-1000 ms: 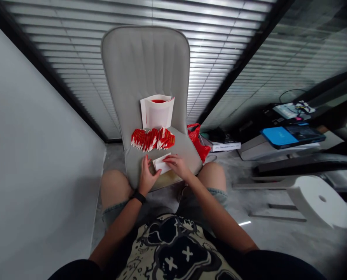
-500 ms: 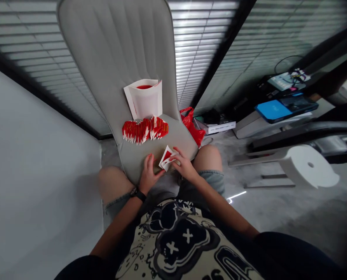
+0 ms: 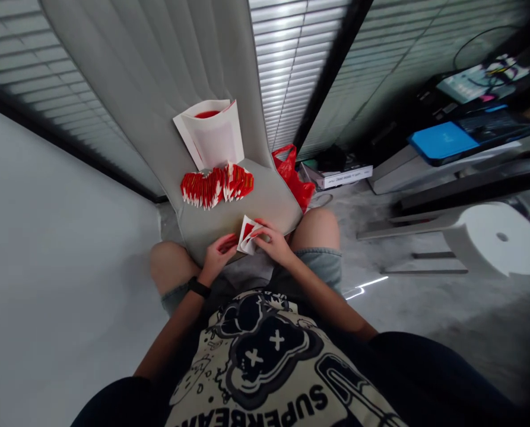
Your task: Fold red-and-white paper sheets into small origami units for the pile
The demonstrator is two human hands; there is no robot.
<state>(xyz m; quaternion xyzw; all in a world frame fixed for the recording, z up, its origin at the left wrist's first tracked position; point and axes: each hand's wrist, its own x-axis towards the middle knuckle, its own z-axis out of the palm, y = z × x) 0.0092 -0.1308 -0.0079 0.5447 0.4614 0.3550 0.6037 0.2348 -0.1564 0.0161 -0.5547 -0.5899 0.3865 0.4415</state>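
A small white paper piece with a red middle (image 3: 247, 235) is between my hands, over the front of the grey chair seat (image 3: 265, 201). My right hand (image 3: 271, 242) is closed on its right side. My left hand (image 3: 220, 254) is closed at its left, with something red between the fingers, too small to name. Further back on the seat lies a fanned row of red and white packets (image 3: 218, 185). Behind them a large open white pouch with a red inside (image 3: 215, 135) leans on the backrest.
A red plastic bag (image 3: 294, 178) and a white box (image 3: 345, 177) are on the floor right of the chair. Farther right are a white stool (image 3: 491, 237) and a blue case (image 3: 445, 142). A white wall (image 3: 69, 267) runs along the left.
The view has shifted, so the chair sits higher and further left. My left hand's fingers have drawn together around something red beside the paper piece. My right hand still holds the paper.
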